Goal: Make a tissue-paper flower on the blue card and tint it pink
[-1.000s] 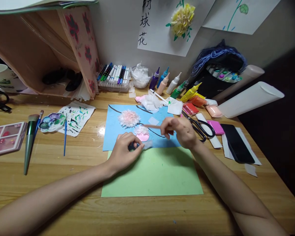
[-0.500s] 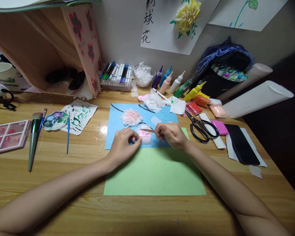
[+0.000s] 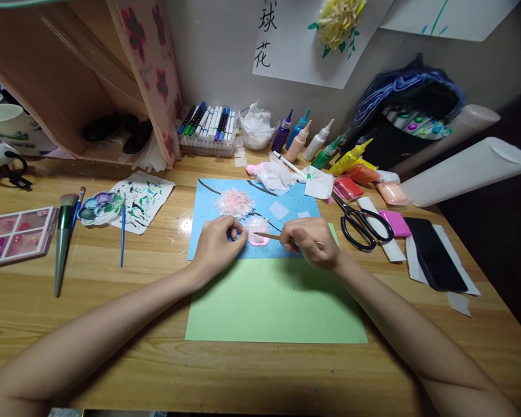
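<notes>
My left hand (image 3: 218, 246) rests on a blue paper sheet (image 3: 206, 202), fingers pinched on a small piece of white tissue at the edge of a pink clay patch (image 3: 260, 238). My right hand (image 3: 309, 243) grips a thin wooden stick (image 3: 267, 236) whose tip points left onto that patch. A tuft of white tissue (image 3: 256, 222) sits on the patch's far side. A finished pale pink tissue flower (image 3: 235, 202) lies further back on the blue sheet. A green paper sheet (image 3: 273, 307) lies under my wrists.
Black scissors (image 3: 359, 225), pink clay blocks (image 3: 395, 223) and a dark phone (image 3: 434, 260) lie to the right. Paint bottles (image 3: 306, 142), a marker tray (image 3: 208, 130) and a tissue bowl (image 3: 255, 130) line the wall. Brushes (image 3: 65, 237) and a palette (image 3: 99, 207) lie left.
My right hand came back left and down, bringing the stick tip onto the pink patch. My left hand lifted its pinched tissue up to the patch's edge. The view shifted slightly.
</notes>
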{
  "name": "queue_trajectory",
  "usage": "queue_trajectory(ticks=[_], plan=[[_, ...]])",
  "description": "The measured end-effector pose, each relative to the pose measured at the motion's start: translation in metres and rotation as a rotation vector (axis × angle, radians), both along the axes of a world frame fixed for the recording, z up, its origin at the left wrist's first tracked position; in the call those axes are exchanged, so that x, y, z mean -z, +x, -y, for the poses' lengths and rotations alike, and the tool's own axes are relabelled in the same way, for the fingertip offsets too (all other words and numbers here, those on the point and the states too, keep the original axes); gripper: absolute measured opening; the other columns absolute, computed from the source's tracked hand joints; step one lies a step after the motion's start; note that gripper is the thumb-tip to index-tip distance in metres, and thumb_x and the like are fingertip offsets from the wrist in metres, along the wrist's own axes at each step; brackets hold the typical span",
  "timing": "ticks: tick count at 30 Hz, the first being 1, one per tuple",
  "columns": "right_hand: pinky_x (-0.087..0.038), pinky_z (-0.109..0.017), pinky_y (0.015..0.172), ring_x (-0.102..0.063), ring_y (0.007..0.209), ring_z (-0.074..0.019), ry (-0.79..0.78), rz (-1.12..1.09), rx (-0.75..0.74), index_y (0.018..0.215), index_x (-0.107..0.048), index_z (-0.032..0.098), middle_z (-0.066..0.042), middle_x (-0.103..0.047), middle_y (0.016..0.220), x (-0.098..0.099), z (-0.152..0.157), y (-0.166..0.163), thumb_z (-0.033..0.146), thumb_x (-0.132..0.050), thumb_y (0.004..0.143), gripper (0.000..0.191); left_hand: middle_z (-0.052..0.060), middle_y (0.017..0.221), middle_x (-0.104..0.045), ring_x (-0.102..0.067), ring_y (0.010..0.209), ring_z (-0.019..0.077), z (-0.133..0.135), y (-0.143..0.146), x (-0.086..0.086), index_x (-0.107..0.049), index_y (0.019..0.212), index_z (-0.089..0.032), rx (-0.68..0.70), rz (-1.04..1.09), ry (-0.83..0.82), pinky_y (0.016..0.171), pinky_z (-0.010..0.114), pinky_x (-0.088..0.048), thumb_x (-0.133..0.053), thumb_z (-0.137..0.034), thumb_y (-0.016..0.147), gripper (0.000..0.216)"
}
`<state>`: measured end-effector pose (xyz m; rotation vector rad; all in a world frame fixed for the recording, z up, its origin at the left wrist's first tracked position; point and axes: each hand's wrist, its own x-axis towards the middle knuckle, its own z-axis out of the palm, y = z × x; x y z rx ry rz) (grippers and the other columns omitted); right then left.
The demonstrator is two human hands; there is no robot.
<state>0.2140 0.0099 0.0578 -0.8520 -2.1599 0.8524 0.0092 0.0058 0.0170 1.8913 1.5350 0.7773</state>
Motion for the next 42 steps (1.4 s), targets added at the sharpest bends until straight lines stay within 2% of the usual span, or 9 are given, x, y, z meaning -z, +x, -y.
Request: queue_trajectory(ticks=[11,19,26,33,37,42], plan=[[-0.034,-0.027,0.053,-0.044,0.049,-0.0126,0.157,0.180,-0.067,0.056,-0.044,0.021,-0.002,-0.050,0.051,0.012,-0.002,-0.003,0.044,-0.015,0.097,0.055,-0.004,0.063,-0.054,-0.050,0.062,0.0121,0.000,0.001,0.001,-0.056,0.071,-0.019,-0.008,-0.045,0.016,0.067,0.029,-0.034,-0.055,-0.029,0.081,0.014],[-0.034,-0.028,0.054,-0.046,0.050,-0.0133,0.115,0.202,-0.026,0.057,-0.046,0.021,-0.003,-0.051,0.052,0.014,-0.002,-0.005,0.050,-0.014,0.095,0.057,-0.003,0.063,-0.055,-0.051,0.063,0.0131,0.000,0.002,0.002,-0.056,0.073,-0.019,-0.016,-0.046,0.026,0.066,0.029,-0.034,-0.053,-0.030,0.082,0.014],[-0.035,-0.027,0.054,-0.045,0.045,-0.0110,-0.062,0.143,0.131,0.052,-0.044,0.021,0.000,-0.046,0.046,-0.001,-0.003,-0.017,0.055,-0.019,0.094,0.060,-0.003,0.066,-0.056,-0.053,0.065,0.0137,0.000,0.001,0.002,-0.054,0.078,-0.019,-0.021,-0.020,0.007,0.066,0.029,-0.035,-0.050,-0.027,0.085,0.011],[-0.032,-0.026,0.044,-0.042,0.034,-0.0103,-0.431,0.085,0.418,0.046,-0.039,0.020,0.002,-0.040,0.033,-0.019,-0.043,-0.049,0.061,-0.029,0.090,0.061,-0.003,0.070,-0.058,-0.054,0.067,0.0145,0.001,0.000,0.000,-0.052,0.080,-0.019,-0.013,-0.021,0.001,0.070,0.031,-0.035,-0.046,-0.025,0.087,0.010],[-0.032,-0.026,0.045,-0.041,0.033,-0.0100,-0.439,0.138,0.430,0.043,-0.039,0.020,0.002,-0.040,0.032,-0.021,-0.056,-0.058,0.057,-0.031,0.092,0.062,-0.002,0.071,-0.058,-0.054,0.068,0.0149,0.001,0.000,-0.001,-0.050,0.079,-0.020,-0.011,-0.030,-0.001,0.072,0.032,-0.035,-0.045,-0.025,0.087,0.011],[-0.033,-0.024,0.049,-0.046,0.039,-0.0098,-0.371,0.098,0.356,0.046,-0.044,0.018,0.002,-0.042,0.036,-0.022,-0.039,-0.050,0.054,-0.032,0.093,0.060,-0.002,0.072,-0.058,-0.053,0.069,0.0152,0.001,0.000,-0.001,-0.049,0.079,-0.020,-0.007,-0.027,-0.023,0.072,0.032,-0.034,-0.043,-0.026,0.088,0.012]])
